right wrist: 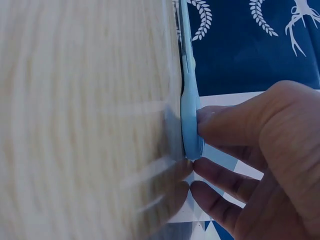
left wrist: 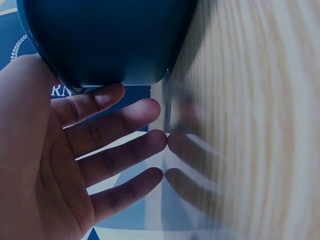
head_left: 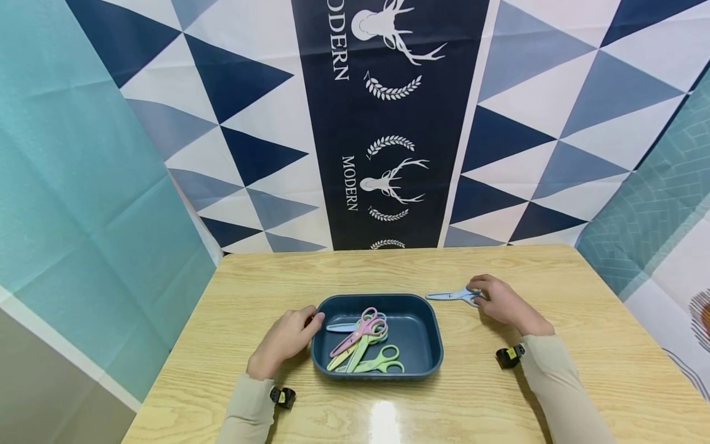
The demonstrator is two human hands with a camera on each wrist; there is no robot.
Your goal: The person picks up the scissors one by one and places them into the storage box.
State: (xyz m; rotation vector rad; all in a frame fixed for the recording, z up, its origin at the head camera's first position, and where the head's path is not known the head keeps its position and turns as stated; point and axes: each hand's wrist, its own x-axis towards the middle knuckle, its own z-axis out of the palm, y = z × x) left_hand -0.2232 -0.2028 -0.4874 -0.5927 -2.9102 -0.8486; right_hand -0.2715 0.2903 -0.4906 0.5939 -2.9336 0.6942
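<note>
My left hand [head_left: 291, 333] is at the left end of a dark blue tray [head_left: 429, 370]. In the left wrist view its thumb goes over the tray's rim, and the index fingertip meets the outer wall; the other fingers stretch out by the tabletop. Several scissors lie in the tray: a pink pair [head_left: 355, 336] on top, green scissors [head_left: 383, 361] at the front, and partly covered yellow and blue ones. My right hand [head_left: 501, 301] pinches the handle of light blue scissors [head_left: 450, 296], low at the tabletop, with the blades pointing left towards the tray's back right corner.
The wooden table [head_left: 471, 407] has rounded back corners. Behind it hangs a patterned cloth [head_left: 388, 123] with deer heads and triangles. Teal hangings [head_left: 111, 185] border the left side. A black wrist camera [head_left: 283, 398] is on each forearm.
</note>
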